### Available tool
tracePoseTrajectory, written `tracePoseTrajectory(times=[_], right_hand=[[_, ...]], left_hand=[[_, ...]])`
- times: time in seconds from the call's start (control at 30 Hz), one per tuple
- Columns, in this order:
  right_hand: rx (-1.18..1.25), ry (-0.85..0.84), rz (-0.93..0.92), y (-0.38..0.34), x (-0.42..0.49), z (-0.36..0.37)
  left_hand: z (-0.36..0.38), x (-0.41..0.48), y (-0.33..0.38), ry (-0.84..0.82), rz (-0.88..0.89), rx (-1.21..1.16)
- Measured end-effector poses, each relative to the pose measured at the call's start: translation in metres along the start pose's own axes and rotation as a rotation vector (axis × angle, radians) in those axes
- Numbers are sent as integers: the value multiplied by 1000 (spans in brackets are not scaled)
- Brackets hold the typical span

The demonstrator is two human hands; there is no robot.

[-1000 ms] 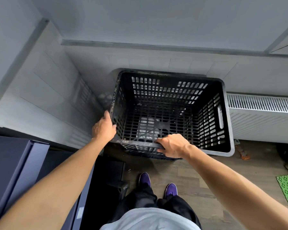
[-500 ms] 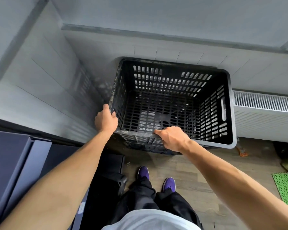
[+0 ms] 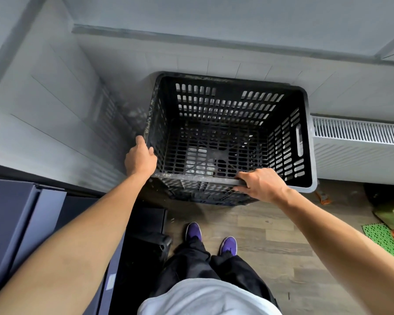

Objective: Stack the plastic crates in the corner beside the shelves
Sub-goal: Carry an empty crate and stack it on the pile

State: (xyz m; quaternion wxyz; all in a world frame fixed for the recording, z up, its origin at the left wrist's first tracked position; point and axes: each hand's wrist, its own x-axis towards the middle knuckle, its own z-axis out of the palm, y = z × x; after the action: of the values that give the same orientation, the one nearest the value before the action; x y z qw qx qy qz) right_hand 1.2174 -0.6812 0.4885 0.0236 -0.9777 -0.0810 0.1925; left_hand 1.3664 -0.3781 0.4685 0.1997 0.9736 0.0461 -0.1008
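Leftmost, dark blue shelves (image 3: 21, 223) edge the corner. Next, the left hand (image 3: 140, 159) curls around the near-left corner of the black crate (image 3: 225, 123), which sits high against the tiled wall (image 3: 55, 98), apparently atop another crate (image 3: 205, 194) showing beneath its front. Further right, the right hand (image 3: 263, 184) clamps the near rim. Seating looks like the current step; next, both grips must nudge it square before letting go. A radiator (image 3: 359, 142) stands rightmost.
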Motion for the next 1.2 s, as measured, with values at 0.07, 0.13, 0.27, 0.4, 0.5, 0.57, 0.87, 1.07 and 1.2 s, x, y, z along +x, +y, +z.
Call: tracePoseTrajectory(times=[0.07,0.13,0.27,0.4,0.5,0.57,0.87,1.07,1.2], right_hand=[[16,14,14,7,-8,1],[1,29,28,16,-19,0],[-41,11,58,35,-38,-3],[-74,28,40,36,-38,-6],[-49,35,67,39,-36,-9],[-2,25,106,41,-35,-11],[37,-6,102,33,-37,-8],[15,-15,68,29,-42,5],[19,-28,53,30,-41,4]], left_hand=[[1,1,-1,1,-1,-2],[2,1,-2,4,-4,-26],[4,1,-3,32,-44,-55],[5,2,-5,51,-65,-61],[7,4,-4,38,-53,-47],[8,6,-2,12,-12,-16],[3,4,-2,-10,-2,34],[1,1,-4,-33,-1,20],[-2,-2,-2,-49,-14,17]])
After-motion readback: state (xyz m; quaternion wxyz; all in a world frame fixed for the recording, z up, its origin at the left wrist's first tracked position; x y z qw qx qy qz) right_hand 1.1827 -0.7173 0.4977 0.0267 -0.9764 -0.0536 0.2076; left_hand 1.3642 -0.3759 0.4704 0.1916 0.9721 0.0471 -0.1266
